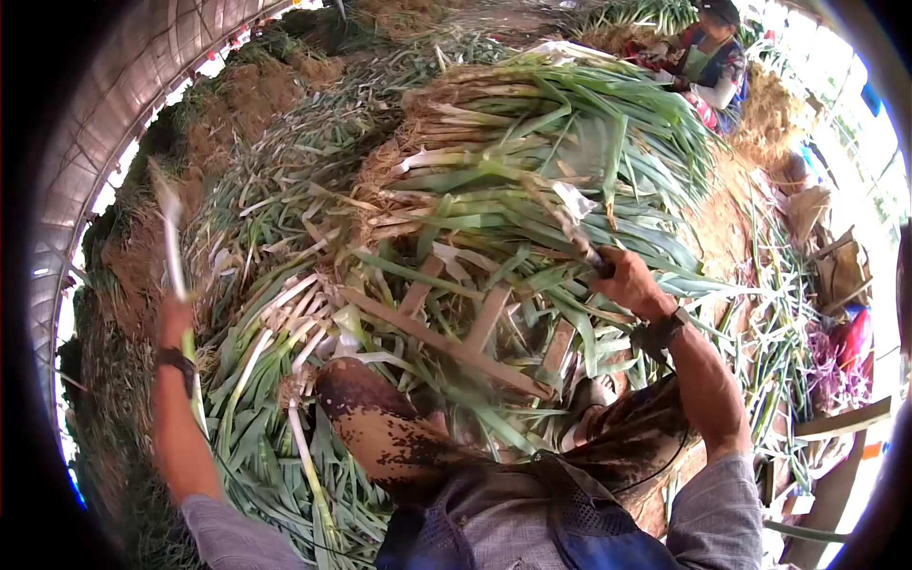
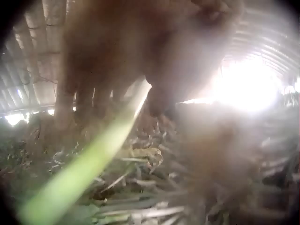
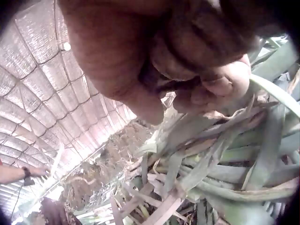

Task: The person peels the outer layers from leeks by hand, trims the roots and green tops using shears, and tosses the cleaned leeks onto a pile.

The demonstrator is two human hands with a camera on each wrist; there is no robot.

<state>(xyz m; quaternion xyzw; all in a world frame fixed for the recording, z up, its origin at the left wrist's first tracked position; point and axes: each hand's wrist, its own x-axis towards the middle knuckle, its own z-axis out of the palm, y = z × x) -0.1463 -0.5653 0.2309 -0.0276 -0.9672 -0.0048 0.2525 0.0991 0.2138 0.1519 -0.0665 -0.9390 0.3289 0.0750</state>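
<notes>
My left hand (image 1: 176, 328), raised at the far left, grips a long leek (image 1: 173, 252), its white root end pointing up and its green part running down past the wrist. Close up in the left wrist view, the leek's green stem (image 2: 86, 164) slants down from the blurred hand. My right hand (image 1: 629, 285) has its fingers curled around the end of a brownish withered leaf strip (image 1: 560, 218), over the leek pile (image 1: 532, 123). Curled fingertips (image 3: 218, 86) show in the right wrist view, with dry leaves just below them.
A wooden frame (image 1: 446, 342) lies before my knees among loose leaves. More leeks (image 1: 285, 332) lie beside my left leg. Another person (image 1: 708, 66) sits at the far right behind the pile. Peeled leaf waste (image 1: 275, 180) covers the ground at the left.
</notes>
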